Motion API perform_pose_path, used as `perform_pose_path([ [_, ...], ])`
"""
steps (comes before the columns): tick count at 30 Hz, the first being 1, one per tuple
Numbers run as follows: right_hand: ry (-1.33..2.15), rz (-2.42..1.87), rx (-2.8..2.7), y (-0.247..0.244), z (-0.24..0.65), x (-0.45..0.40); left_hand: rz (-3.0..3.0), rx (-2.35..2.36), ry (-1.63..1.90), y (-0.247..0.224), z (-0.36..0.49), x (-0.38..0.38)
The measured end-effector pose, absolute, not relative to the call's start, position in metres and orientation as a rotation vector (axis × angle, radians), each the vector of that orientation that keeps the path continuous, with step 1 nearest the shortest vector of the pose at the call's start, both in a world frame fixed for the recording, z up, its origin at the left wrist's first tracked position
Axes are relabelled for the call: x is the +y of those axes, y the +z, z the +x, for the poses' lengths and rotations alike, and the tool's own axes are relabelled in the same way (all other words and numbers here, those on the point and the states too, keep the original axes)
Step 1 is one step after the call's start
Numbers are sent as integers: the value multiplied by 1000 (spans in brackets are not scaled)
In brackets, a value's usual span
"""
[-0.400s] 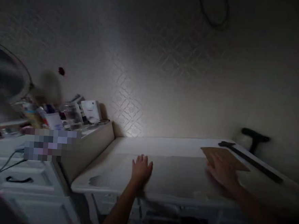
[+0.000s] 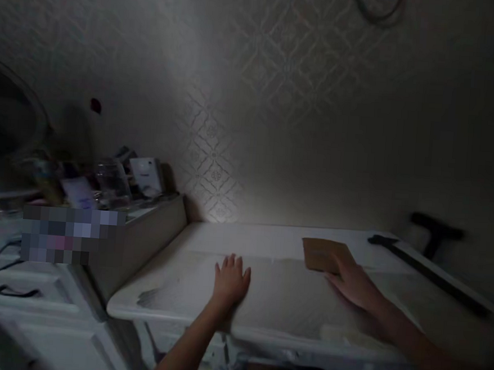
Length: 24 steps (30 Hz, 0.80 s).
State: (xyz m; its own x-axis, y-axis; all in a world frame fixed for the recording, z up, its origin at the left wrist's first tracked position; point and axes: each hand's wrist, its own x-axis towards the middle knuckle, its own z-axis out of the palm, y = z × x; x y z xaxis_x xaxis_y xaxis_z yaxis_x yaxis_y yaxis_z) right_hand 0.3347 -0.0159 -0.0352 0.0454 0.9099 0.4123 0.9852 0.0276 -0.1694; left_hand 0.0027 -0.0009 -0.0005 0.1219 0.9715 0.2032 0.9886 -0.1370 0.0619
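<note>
My left hand point(image 2: 231, 279) lies on the white tabletop point(image 2: 281, 300) near its front edge, fingers spread, holding nothing. On the right side, my right hand point(image 2: 356, 283) grips the near right corner of a flat brown piece of cardboard point(image 2: 320, 253), thumb on the near side. The cardboard is slightly tilted over the tabletop; whether it still touches the surface I cannot tell. A dark smudge point(image 2: 148, 296) marks the table's front left corner.
A long dark strip point(image 2: 431, 275) lies along the table's right edge beside a black T-shaped handle point(image 2: 436, 232). At left stands a white drawer cabinet point(image 2: 32, 285) with bottles, a clear container point(image 2: 114, 181), a white box point(image 2: 147, 173) and a round mirror point(image 2: 8, 117).
My right hand has gone from lying flat on the cardboard to gripping its corner. The cardboard has moved left and turned. My left hand stays in place while the view shifts slightly.
</note>
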Motion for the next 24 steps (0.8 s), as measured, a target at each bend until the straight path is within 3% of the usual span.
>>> perform_pose_path([
  [8, 67, -1740, -2188, -2, 207, 23, -2283, -2006, -275, -2, 2, -1],
  [16, -20, -1858, -2051, -30, 208, 59, -2350, -2084, -313, -2, -1, 2],
  [24, 138, -1778, -2165, -23, 216, 58, -2707, -1969, -805, 17, -3, 68],
])
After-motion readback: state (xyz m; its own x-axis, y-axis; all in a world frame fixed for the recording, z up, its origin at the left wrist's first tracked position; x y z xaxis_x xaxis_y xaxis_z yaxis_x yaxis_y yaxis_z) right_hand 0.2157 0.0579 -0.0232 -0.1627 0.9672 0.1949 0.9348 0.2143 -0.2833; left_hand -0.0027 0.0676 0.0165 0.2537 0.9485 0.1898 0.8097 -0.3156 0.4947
